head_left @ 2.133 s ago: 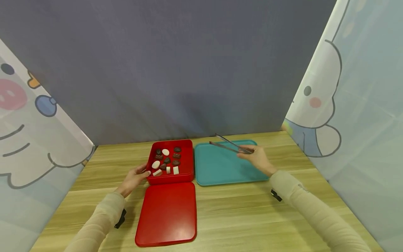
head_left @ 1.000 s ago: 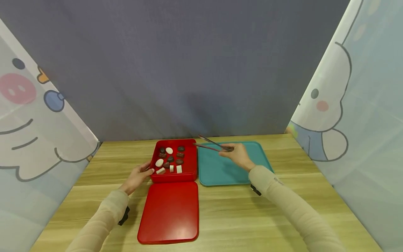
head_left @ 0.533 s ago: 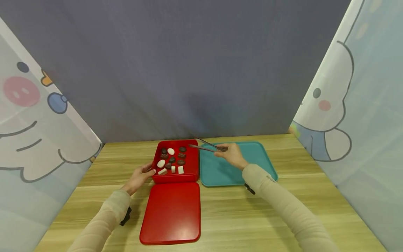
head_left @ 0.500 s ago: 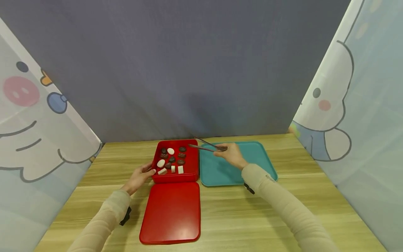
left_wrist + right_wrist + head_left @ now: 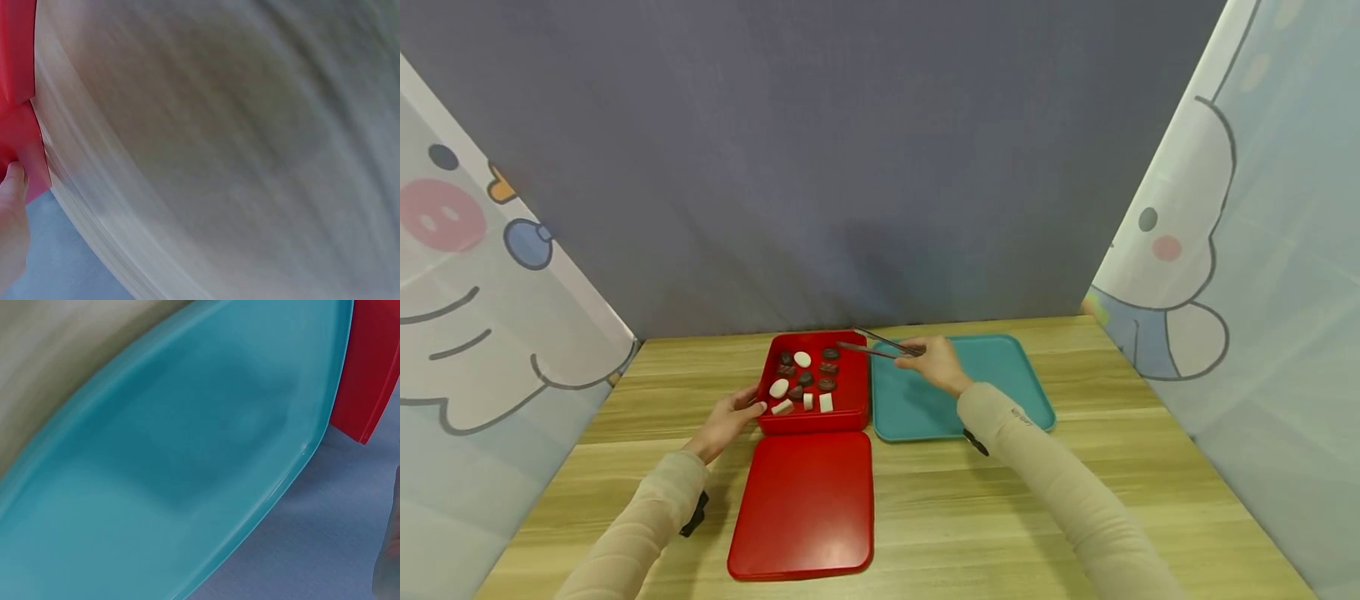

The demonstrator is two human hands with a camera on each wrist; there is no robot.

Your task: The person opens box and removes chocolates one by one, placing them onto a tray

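Clock set on the head view: 12 towards the grey backdrop [image 5: 865, 183], 6 towards the person.

Right hand [image 5: 931, 364]: pinches the tongs [image 5: 871, 351] near their rear end, over the far left part of the teal tray [image 5: 1000, 383]. Tong arms stand parted, nothing visible between the tips. Long axis runs from the hand to between 9 and 10 o'clock, crossing the right wall of the red box [image 5: 812, 423] nearly square. Both tips lie over the box's far right area; their height above its floor cannot be told.

Key relation: the dark oval piece [image 5: 830, 353] sits just beside the nearer tip, at about 7 to 8 o'clock from it. From the right hand itself, the piece is at about 9. Below it, towards 6, come the dark block [image 5: 828, 367] and the round dark piece [image 5: 827, 384], in a rough column. Right hand, through the tongs, has the shorter reach to this column.

Left hand [image 5: 724, 427]: holds no tool; thumb and fingers apart, resting against the box's left side and near-left corner, at about 8 o'clock from the box's centre. Pressure cannot be judged. White oval piece [image 5: 778, 388] and pale block [image 5: 782, 407] are the contents nearest it.

Surroundings: tray at 3 o'clock from the box; flat red lid [image 5: 805, 504] at 6. Right wrist view does not show the tongs.
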